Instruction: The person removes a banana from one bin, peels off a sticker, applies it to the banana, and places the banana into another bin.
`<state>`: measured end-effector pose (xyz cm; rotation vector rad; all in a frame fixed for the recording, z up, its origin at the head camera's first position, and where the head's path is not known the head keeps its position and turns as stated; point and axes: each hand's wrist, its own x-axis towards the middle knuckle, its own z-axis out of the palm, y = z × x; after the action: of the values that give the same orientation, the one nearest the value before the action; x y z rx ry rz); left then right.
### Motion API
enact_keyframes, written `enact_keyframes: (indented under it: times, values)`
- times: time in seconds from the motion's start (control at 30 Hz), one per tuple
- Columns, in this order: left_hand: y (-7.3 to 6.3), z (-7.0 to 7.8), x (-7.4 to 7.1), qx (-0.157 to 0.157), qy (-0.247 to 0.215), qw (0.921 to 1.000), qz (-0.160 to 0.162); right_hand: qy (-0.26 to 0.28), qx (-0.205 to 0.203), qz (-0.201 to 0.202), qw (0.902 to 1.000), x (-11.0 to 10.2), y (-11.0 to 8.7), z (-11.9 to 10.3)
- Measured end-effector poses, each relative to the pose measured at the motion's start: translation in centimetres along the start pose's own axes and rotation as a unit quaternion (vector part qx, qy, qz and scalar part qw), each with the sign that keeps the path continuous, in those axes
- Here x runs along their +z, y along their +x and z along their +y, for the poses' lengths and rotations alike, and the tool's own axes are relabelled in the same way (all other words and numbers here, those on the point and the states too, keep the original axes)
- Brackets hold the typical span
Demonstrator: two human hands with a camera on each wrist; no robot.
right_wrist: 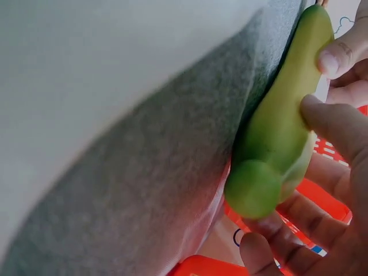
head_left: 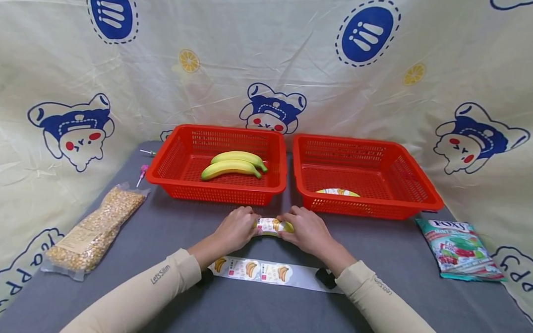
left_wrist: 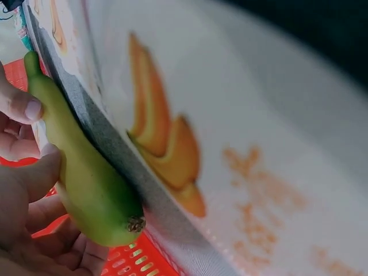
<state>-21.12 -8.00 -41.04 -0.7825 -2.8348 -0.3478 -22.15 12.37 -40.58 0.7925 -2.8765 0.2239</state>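
Between both hands is a yellow-green banana (head_left: 270, 233) with a printed banana label (head_left: 268, 224) on its upper side. My left hand (head_left: 237, 228) grips one end, thumb and fingers about it. The opposite end is held by my right hand (head_left: 309, 231), whose thumb lies along the side of the banana (right_wrist: 282, 115) in the right wrist view. In the left wrist view, the dark blunt tip of the banana (left_wrist: 95, 172) points down. Nearer the body, a white strip of banana stickers (head_left: 266, 273) lies across the grey cloth beneath the forearms.
Two red baskets stand behind the hands. The left basket (head_left: 220, 196) contains two bananas (head_left: 237, 164); the right basket (head_left: 358, 207) contains a labelled banana (head_left: 337, 192). A bag of corn kernels (head_left: 98, 228) lies left, a candy packet (head_left: 459, 250) right. A pink-handled tool (head_left: 143, 171) sits beside the left basket.
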Motion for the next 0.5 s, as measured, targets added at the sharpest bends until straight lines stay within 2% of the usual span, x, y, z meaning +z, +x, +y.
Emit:
enact_keyframes:
  times: [0.13, 0.27, 0.4, 0.5]
  values:
    - [0.3, 0.4, -0.4, -0.013, -0.009, 0.9998, -0.016, 0.008, -0.01, 0.003, 0.9999, 0.0, -0.1, -0.1]
    - [0.8, 1.0, -0.7, -0.009, 0.004, 0.9995, -0.03, 0.004, -0.019, 0.01, 0.9998, 0.1, -0.1, -0.2]
    - [1.0, 1.2, -0.7, 0.007, 0.035, 0.9993, -0.015, 0.005, -0.016, 0.014, 0.9998, 0.2, -0.1, -0.2]
    - [0.7, 1.0, -0.6, 0.006, 0.038, 0.9992, -0.004, 0.012, -0.011, 0.012, 0.9998, 0.2, -0.1, -0.1]
